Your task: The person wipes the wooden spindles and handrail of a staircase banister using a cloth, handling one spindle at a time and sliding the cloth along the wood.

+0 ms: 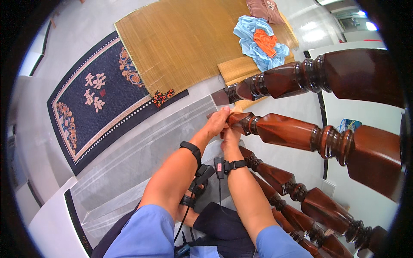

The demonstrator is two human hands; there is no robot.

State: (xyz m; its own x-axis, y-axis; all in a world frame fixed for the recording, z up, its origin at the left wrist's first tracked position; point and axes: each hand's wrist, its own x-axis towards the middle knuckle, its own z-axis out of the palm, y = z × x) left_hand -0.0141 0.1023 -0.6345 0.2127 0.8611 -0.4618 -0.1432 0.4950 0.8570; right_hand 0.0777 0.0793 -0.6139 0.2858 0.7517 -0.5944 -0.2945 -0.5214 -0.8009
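My left hand [219, 121] is at the lower end of a turned, varnished wood baluster [287, 127], with its fingers around the narrow part near the foot. Just below it, my right hand [230, 137] reaches the same baluster from the near side. A pale tan bit, perhaps cloth [237, 110], shows beside the left fingertips; whether it is held cannot be told. Black straps with small devices are on both wrists. The fingers partly hide each other and the baluster's foot.
Grey stone stairs [145, 142] descend below my arms. More balusters [284, 80] stand at the right. A dark patterned rug [96, 93], a woven mat [174, 42], light blue cloth [248, 29], orange cloth [265, 42] and a brown cushion [263, 9] lie on the floor.
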